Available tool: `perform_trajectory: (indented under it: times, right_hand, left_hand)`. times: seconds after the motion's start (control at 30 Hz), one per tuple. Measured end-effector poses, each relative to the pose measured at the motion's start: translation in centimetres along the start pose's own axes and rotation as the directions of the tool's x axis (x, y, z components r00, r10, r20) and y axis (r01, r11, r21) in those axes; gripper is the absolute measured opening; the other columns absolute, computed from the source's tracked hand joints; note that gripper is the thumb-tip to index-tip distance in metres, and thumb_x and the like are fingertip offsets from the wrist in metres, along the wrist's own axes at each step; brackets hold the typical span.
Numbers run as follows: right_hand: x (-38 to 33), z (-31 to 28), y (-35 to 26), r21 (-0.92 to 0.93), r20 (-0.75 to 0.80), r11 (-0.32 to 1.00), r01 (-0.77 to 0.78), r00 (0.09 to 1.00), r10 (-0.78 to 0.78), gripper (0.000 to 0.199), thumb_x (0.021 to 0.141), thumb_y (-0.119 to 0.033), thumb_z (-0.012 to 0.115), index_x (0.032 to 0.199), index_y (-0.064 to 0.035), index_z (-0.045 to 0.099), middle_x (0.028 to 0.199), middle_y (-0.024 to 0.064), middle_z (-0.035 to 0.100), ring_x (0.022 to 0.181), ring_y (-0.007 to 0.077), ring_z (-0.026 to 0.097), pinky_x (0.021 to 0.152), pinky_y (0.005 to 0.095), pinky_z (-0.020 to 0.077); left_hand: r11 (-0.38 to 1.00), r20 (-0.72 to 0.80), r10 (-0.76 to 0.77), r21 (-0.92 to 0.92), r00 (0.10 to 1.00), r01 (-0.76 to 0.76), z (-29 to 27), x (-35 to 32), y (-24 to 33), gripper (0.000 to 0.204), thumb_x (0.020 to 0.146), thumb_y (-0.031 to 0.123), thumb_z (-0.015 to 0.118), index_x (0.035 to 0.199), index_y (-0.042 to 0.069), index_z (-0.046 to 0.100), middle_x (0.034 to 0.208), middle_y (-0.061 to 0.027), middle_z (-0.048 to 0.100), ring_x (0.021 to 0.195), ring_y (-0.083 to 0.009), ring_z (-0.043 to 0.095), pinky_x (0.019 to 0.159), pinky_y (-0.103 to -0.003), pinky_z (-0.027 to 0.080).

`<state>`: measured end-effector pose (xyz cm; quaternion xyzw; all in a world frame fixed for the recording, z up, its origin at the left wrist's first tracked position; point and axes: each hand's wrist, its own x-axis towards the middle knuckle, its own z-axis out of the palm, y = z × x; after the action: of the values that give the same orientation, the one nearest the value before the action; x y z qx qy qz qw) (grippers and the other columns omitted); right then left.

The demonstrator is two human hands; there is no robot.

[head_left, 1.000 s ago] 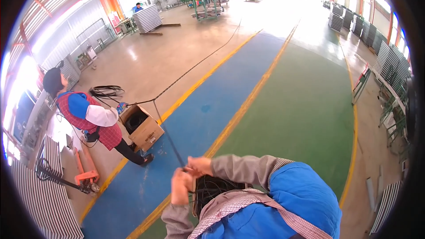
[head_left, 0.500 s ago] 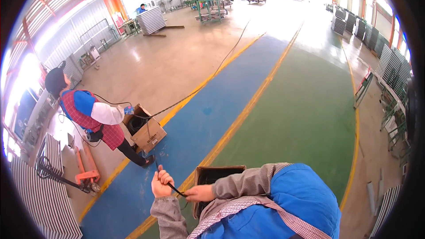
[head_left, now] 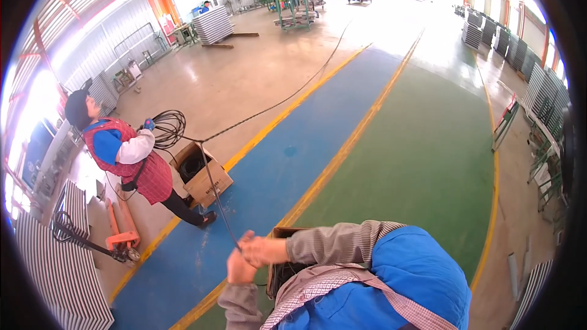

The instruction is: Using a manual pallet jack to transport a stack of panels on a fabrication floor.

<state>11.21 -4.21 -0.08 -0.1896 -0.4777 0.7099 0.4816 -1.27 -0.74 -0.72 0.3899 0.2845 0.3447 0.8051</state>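
Both hands, left hand (head_left: 240,267) and right hand (head_left: 262,250), grip black cable (head_left: 215,192) beside cardboard box (head_left: 205,174).

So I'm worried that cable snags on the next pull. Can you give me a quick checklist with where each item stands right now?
1. Both hands on the cable: ok. The right hand and left hand are closed together on the black cable.
2. Cable off the floor between the two people: ok, it runs up to the co-worker's coil.
3. Co-worker holding the coil: ok, a gloved hand is on it.
4. Cable clear of the cardboard box: cannot tell; it passes over the box.
5. Long run across the floor: cannot tell if it is free.
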Motion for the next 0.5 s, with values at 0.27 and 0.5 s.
perform_trajectory:
  times: [0.27, 0.5]
  right_hand:
    - [-1.5, -4.2, 1.6, 0.185, -0.361, 0.836, -0.516, 0.756, 0.546, 0.046, 0.088, -0.047, 0.031, 0.107, -0.007, 0.047, 0.084, 0.0104, 0.06, 0.068, 0.0193, 0.056, 0.068, 0.0329, 0.0433]
    - [0.3, -8.2, -1.9, 0.446, -0.546, 0.887, -0.121, 0.748, 0.377, 0.028, 0.091, -0.032, 0.031, 0.09, -0.0083, 0.046, 0.061, -0.0002, 0.043, 0.046, 0.0115, 0.036, 0.042, 0.0253, 0.0317]
  left_hand:
    - [0.981, 0.015, 0.06, 0.186, 0.998, -0.061, 2.0, -0.8, 1.2, 0.018, 0.088, 0.019, 0.038, 0.085, 0.005, 0.049, 0.058, 0.0049, 0.034, 0.045, -0.0047, 0.028, 0.04, -0.02, 0.023]
    - [0.881, 0.217, -0.254, 0.454, 0.943, 0.133, 2.3, -3.5, -5.2, 0.024, 0.089, 0.017, 0.033, 0.096, 0.0, 0.049, 0.062, 0.0011, 0.04, 0.054, -0.0089, 0.038, 0.049, -0.02, 0.031]
